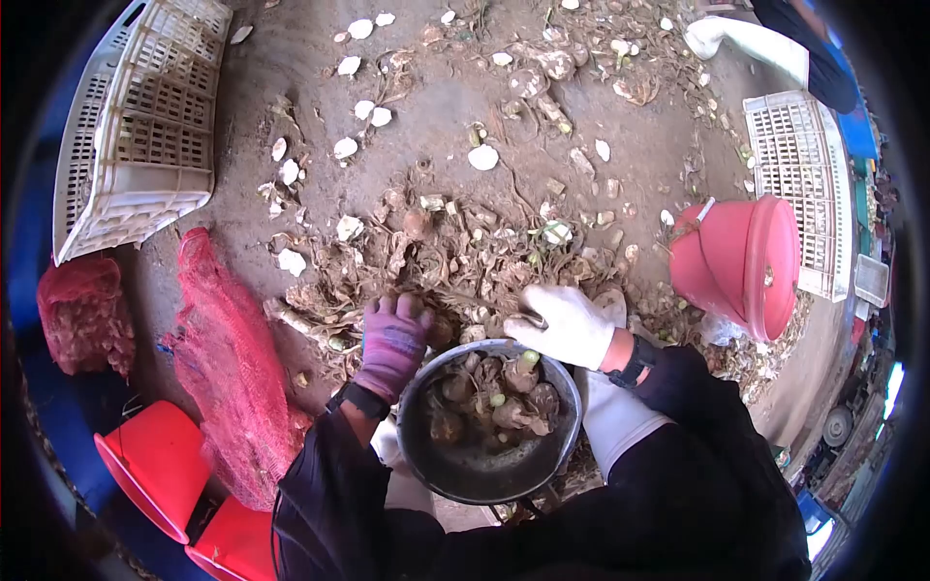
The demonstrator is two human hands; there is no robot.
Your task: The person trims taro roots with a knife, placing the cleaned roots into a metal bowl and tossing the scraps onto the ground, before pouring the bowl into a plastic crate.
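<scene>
My left hand (395, 339), in a purple and grey glove, is closed with its fingers curled over a brown tuber (441, 335) just beyond the rim of the basin. My right hand (565, 325) wears a white glove and is also closed; I cannot make out what its fingers grip. A thin brown strip runs between the two hands. Below them, the dark round basin (411, 426) holds several brown tubers (518, 412) with pale green cut stem ends. Right in front of my hands spreads a heap of dry stalks and trimmings (426, 257).
White crates stand at left (160, 136) and right (799, 174). A pink bucket (712, 257) lies tipped at right. Red net bags (232, 368) and red buckets (155, 465) are at left. White cut pieces (482, 157) dot the floor. Another person's leg (760, 44) shows top right.
</scene>
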